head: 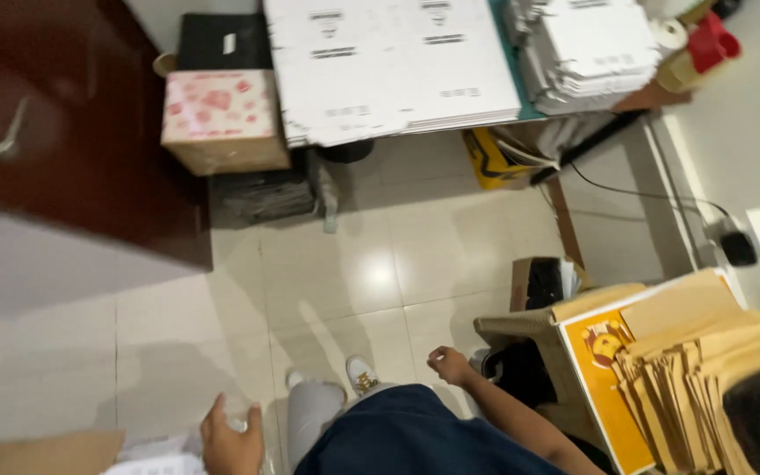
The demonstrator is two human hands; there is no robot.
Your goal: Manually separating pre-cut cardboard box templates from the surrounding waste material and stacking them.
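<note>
I stood looking down over my dark blue top (406,435) and grey trouser leg (314,418) at a pale tiled floor (336,281), one white shoe (361,374) showing beneath me. My left hand (230,440) hung low at the bottom edge of the view, its back toward me, the fingers (215,413) curled loosely downward and close together over a crumpled piece of clear plastic wrap (164,453); whether they actually gripped the plastic I could not tell, since the palm was hidden. That wrap lay on the floor just beside a flat piece of brown cardboard (46,453) in the bottom left corner. My right hand (449,365) was out in front of my hip, fingers bent inward into a loose fist and holding nothing that I could see, near the edge of an open cardboard box (521,330). To the right of it stood a yellow-and-orange printed carton (604,387) with a thick bundle of brown paper envelopes (688,387) leaning against it. Farther off, a table carried stacks of flat white cartons (389,66), and next to it a box with a pink flowered top (220,114) sat near a dark red door (63,123).
</note>
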